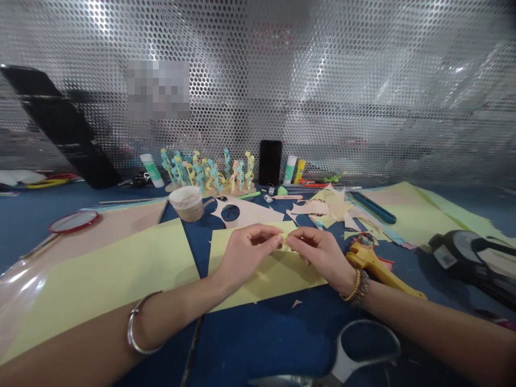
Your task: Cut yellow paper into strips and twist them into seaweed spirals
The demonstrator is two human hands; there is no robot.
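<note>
Left hand (244, 251): thumb & index tips pinched on the L side of a small yellow paper piece (284, 237). Right hand (323, 255): same grip, R side of same pc. Remaining fingers of both hands curled, partly hidden. Paper piece pos.: btwn the two sets of fingertips, above the far part of a yellow sheet (242, 293); exact fold or shape too small to tell.

Yellow sheet: flat on blue tabletop (278, 344), approx. ctr, under both hands. Second, larger yellow sheet (116, 274): toward tabletop's L side, near the L forearm.

Far edge of tabletop, L to R: green-white glue stick (152, 171), row of twisted paper strips (212, 174) in blue, yellow & pink, upright phone (270, 163). Paper cup (187, 204): just in front of the strips' L end. Cut paper scraps (328, 207): beyond right hand. Yellow glue gun (374, 264): beside R wrist. White loop handle (365, 344): toward near R corner, w/ lower part out of view.
</note>
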